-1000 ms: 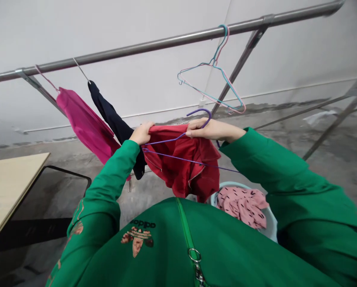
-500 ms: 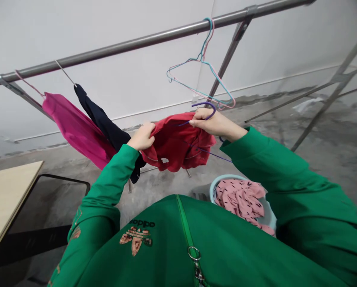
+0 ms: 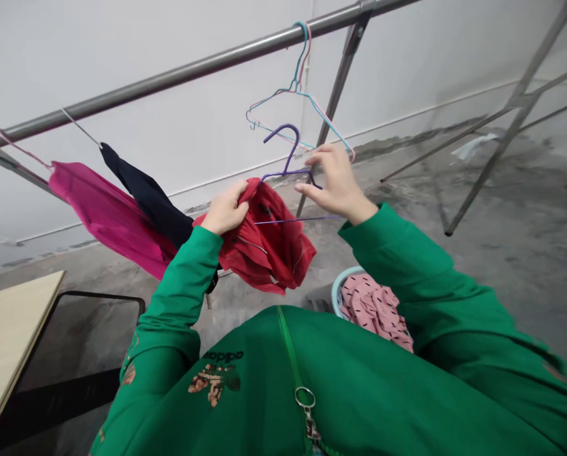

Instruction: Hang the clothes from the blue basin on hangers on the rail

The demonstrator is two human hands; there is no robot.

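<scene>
A red garment hangs bunched from my left hand, whose fingers are closed round its upper edge. The purple hanger has its left part inside the garment, while its hook points up and its right arm sticks out bare. My right hand is beside that right arm, thumb and fingers apart; whether it touches the wire I cannot tell. Behind it, a blue hanger and a pink hanger hang together from the metal rail.
A magenta garment and a dark navy garment hang at the left of the rail. Below my right arm stands a light blue basin with a pink patterned cloth. At the lower left is a wooden table. Metal legs stand at the right.
My right hand has let go of the hanger's neck and opened, moving to its right arm. The hook now stands upright, and the garment has gathered towards my left hand. The view has shifted slightly right.
</scene>
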